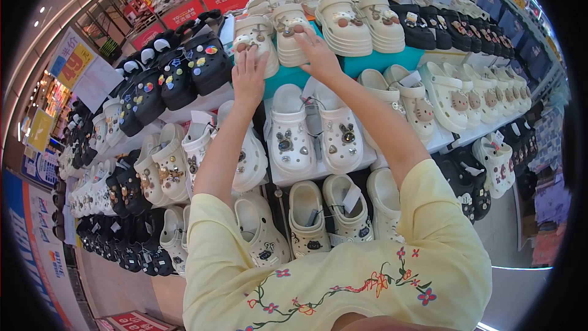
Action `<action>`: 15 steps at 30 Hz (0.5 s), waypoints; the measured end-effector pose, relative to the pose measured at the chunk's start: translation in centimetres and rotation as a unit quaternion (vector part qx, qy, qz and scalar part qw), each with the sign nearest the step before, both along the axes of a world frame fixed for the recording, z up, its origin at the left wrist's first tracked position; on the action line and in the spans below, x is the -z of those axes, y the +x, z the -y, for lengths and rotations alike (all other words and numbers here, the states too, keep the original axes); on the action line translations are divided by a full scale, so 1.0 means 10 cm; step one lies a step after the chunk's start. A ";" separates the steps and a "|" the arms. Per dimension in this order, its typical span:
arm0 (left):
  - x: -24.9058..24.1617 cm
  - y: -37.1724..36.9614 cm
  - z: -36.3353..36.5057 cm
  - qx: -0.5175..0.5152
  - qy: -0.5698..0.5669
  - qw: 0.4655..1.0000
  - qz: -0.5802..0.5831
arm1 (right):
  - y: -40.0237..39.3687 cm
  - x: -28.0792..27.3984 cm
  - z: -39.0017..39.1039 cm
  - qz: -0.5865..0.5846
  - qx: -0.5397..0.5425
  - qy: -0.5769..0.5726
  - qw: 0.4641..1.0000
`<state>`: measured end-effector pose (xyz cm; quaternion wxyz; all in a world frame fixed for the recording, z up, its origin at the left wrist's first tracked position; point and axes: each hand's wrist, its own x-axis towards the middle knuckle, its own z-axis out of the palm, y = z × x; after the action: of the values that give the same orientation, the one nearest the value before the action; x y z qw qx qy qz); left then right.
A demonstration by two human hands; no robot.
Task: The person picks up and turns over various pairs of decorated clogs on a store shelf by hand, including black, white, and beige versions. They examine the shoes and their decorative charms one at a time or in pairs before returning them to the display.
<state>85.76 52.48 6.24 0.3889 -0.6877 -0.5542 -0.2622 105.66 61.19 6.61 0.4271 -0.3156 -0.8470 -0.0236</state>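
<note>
Both arms reach up to the top tier of a shoe display. My left hand [250, 75] rests on the front of a cream clog [253, 32] with brown round charms, its fingers spread. Over the neighbouring cream clog [288, 23] lies my right hand [318, 55], fingers apart, the fingertips at its charms. Neither hand is wrapped round a shoe. Teal boxes [383, 63] stand under the cream clogs. Below and between my forearms is a white pair [293, 138] with dark rabbit charms.
Black clogs [208, 61] with colourful charms stand at the left, and black ones [416, 27] at the right. White clogs [452, 98] with bear-like charms line the right tier. Lower tiers hold more clogs [309, 217]. A price sign [73, 67] stands at the left.
</note>
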 end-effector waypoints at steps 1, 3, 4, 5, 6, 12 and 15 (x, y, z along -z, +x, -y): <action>0.01 0.01 0.00 -0.003 0.003 1.000 -0.002 | 0.00 0.00 0.01 0.001 -0.001 -0.006 1.000; 0.02 0.01 -0.02 -0.006 0.005 1.000 -0.002 | 0.01 -0.01 0.03 0.001 -0.004 -0.012 1.000; 0.02 0.01 -0.02 -0.005 0.004 1.000 -0.001 | 0.01 -0.02 0.04 0.000 -0.005 -0.013 1.000; 0.02 0.01 -0.02 -0.004 0.002 1.000 0.000 | 0.02 -0.02 0.05 -0.001 -0.007 -0.015 1.000; 0.02 0.01 -0.01 0.000 -0.006 1.000 0.008 | 0.04 -0.04 0.08 0.003 -0.011 -0.017 1.000; -0.04 0.13 0.14 -0.001 -0.050 0.998 0.028 | 0.27 -0.01 0.20 0.045 -0.004 -0.005 0.999; -0.11 0.29 0.28 0.011 -0.071 0.997 0.039 | 0.50 -0.03 0.18 0.057 0.019 -0.009 0.998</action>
<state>88.66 49.70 7.38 0.3140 -0.7090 -0.5785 -0.2531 110.69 59.38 6.90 0.3749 -0.3332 -0.8641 -0.0417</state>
